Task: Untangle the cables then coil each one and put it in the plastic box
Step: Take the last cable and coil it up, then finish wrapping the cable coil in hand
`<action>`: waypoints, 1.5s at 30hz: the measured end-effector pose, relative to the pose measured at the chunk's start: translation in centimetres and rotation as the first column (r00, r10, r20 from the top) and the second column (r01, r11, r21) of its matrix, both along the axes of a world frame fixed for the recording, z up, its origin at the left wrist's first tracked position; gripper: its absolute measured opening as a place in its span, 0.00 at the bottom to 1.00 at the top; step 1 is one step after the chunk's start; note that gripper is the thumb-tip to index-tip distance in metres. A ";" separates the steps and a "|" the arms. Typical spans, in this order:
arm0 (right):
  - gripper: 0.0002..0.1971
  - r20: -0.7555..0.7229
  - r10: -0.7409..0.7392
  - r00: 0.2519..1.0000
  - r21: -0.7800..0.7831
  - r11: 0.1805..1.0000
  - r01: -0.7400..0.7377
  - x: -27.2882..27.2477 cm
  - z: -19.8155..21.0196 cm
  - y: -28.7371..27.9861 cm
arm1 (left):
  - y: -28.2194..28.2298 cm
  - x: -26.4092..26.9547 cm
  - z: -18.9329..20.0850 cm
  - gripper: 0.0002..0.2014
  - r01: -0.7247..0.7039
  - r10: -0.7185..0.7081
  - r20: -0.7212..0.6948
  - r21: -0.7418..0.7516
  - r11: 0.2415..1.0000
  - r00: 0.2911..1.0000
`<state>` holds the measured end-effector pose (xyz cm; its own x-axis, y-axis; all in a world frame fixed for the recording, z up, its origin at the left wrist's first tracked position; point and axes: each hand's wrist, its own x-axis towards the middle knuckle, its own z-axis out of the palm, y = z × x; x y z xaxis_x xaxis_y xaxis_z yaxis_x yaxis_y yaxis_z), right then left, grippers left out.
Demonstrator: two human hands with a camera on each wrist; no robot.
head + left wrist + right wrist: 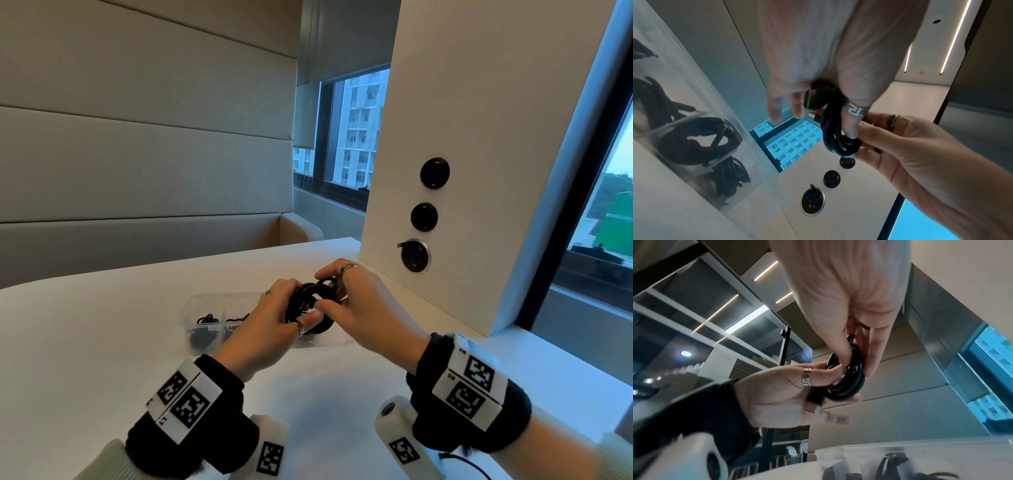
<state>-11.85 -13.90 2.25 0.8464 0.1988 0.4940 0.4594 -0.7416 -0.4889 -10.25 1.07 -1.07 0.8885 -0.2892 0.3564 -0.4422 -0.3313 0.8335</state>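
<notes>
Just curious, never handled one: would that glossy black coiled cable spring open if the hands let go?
Probably somewhat. The glossy black coiled cable needs both the left hand and right hand pinching its loops, suggesting springiness. Its smooth sheen hints it is slippery. It looks light.

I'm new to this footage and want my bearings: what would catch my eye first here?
First, the two hands meeting over the white table: the left hand and right hand both hold a glossy black coiled cable in mid-air. Just behind them sits a clear plastic box with dark cable bundles already inside. To the right, three round black sockets run down a white panel.
</notes>
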 end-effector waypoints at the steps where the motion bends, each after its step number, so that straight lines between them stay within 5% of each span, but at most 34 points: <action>1: 0.13 -0.017 0.008 1.000 0.029 1.000 -0.008 0.0 0.3 0.0 | 0.0 0.0 0.1 0.07 0.011 -0.011 0.010 -0.007 1.000 1.000; 6: 0.13 -0.300 0.186 0.936 0.234 0.965 -0.117 0.1 1.5 -1.5 | 0.5 -0.1 0.4 0.08 0.102 -0.102 0.008 -0.028 0.994 0.995; 9: 0.13 -0.445 0.501 0.742 0.559 0.803 -0.207 0.0 1.2 -2.2 | 0.6 0.3 0.3 0.07 0.116 -0.115 0.007 -0.031 0.993 0.993; 14: 0.18 -0.426 0.686 0.589 0.763 0.623 -0.173 0.2 0.7 -3.0 | 0.5 0.3 0.1 0.16 0.136 -0.139 -0.048 -0.068 0.988 0.989; 26: 0.09 -0.412 0.367 0.834 0.491 0.860 -0.136 0.5 0.2 -2.5 | 0.6 0.4 -0.5 0.13 0.214 -0.213 -0.190 -0.018 0.977 0.958; 34: 0.11 -0.587 0.328 0.740 0.202 0.945 -0.258 0.7 1.5 -4.5 | 0.3 0.4 -0.6 0.07 0.207 -0.200 -0.053 0.239 0.949 0.978; 36: 0.12 -0.610 0.361 0.705 0.239 0.932 -0.271 0.7 1.6 -4.8 | 0.3 0.5 -0.7 0.07 0.215 -0.210 -0.047 0.243 0.946 0.977; 39: 0.10 -0.594 0.432 0.679 0.375 0.895 -0.242 0.8 0.8 -5.4 | 0.0 0.5 -0.9 0.10 0.239 -0.233 -0.069 0.121 0.963 0.970; 45: 0.07 -0.460 0.413 0.786 0.531 0.838 -0.129 1.4 0.3 -7.5 | -0.7 2.3 -0.7 0.06 0.044 -0.067 -0.104 -0.207 0.977 0.992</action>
<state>-10.50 -21.40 2.55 0.9382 0.3395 0.0673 0.1612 -0.2564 -0.9530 -7.96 0.41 -1.79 0.9101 -0.2704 0.3139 -0.3570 -0.1273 0.9254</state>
